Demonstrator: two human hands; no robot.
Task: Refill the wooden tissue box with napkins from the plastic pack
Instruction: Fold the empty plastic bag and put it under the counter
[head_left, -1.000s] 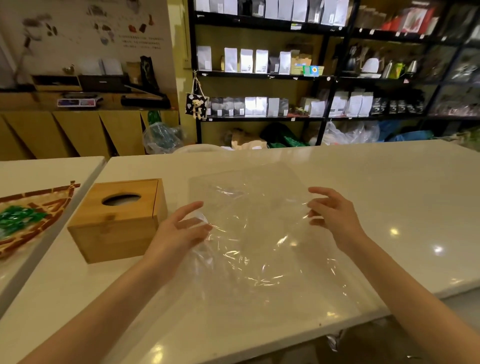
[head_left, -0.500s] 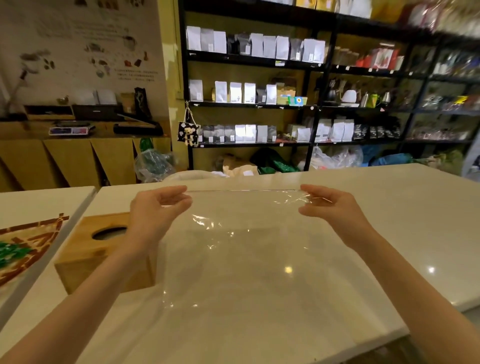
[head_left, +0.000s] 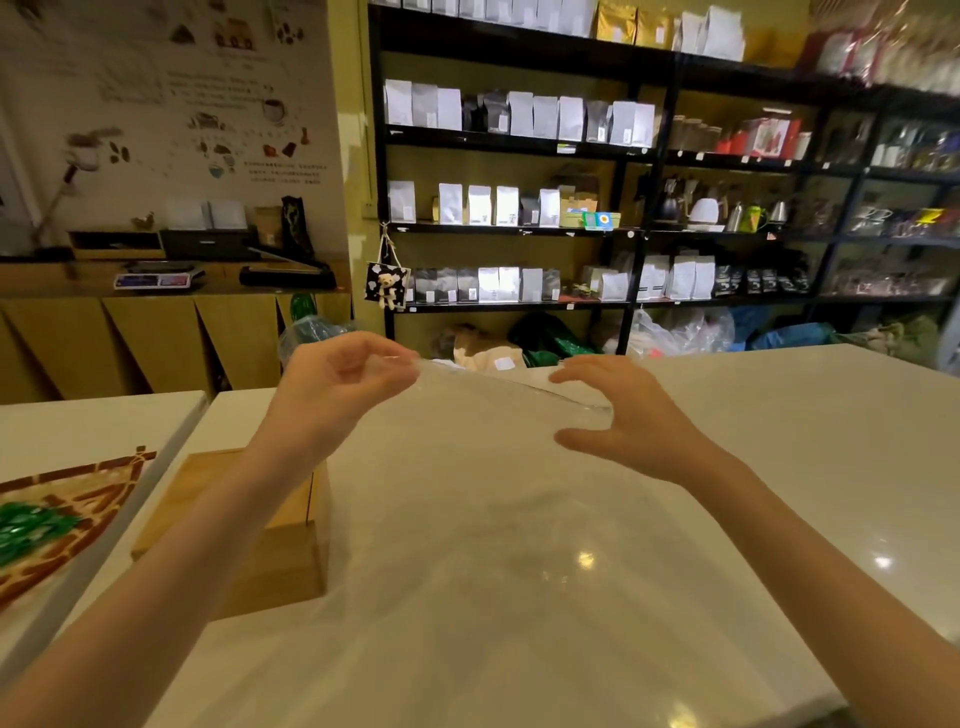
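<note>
Both hands are lifting higher: left hand (head_left: 343, 384) fingers pinching plastic pack (head_left: 498, 467) above wooden tissue box (head_left: 270, 540); right hand (head_left: 623, 415) fingers spreading wide.

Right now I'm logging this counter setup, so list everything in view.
Plastic pack: one, clear, lifted over the white counter, no napkins visible in it.
Wooden tissue box: one, light brown, on the counter, left, partly behind the forearm.
White counter: one, foreground.
Patterned mat: one, brown and green, left table.
Shelves: black, back wall, many pale pouches.
Left hand: pinching the pack's top edge.
Right hand: fingers spread at that edge.
</note>
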